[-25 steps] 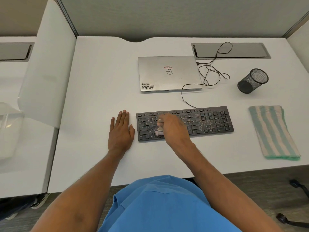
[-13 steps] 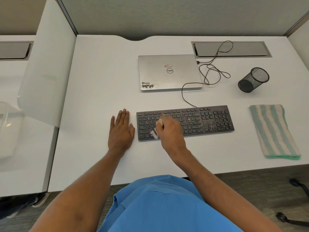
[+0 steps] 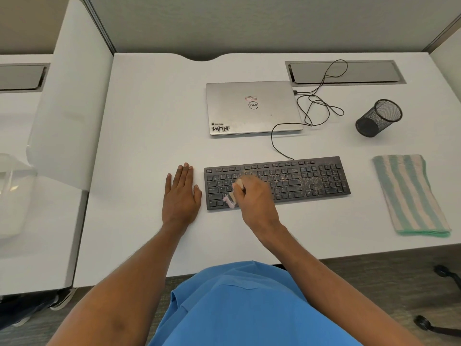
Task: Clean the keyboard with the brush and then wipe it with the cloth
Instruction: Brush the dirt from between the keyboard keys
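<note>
Blue shirt (image 3: 249,308) fills the bottom edge, both bare forearms reaching out over the white desk (image 3: 149,121). The left hand (image 3: 181,196) lies flat, fingers together, just beside the keyboard's left end, holding nothing. The right hand (image 3: 254,198) is closed around a small brush (image 3: 230,199), bristles down on the lower-left keys of the black keyboard (image 3: 311,178), which is pretty dusty toward the right. The striped cloth (image 3: 409,193) sits folded off to the right, untouched. Farther back: a closed silver laptop (image 3: 253,107) and a mesh pen cup (image 3: 379,118).

Matt black plastic keyboard (image 3: 277,182), speckled with dust; looped striped cloth (image 3: 410,194); brushed-metal laptop (image 3: 253,107); black wire-mesh cup (image 3: 379,117); smooth white desk (image 3: 149,116).
</note>
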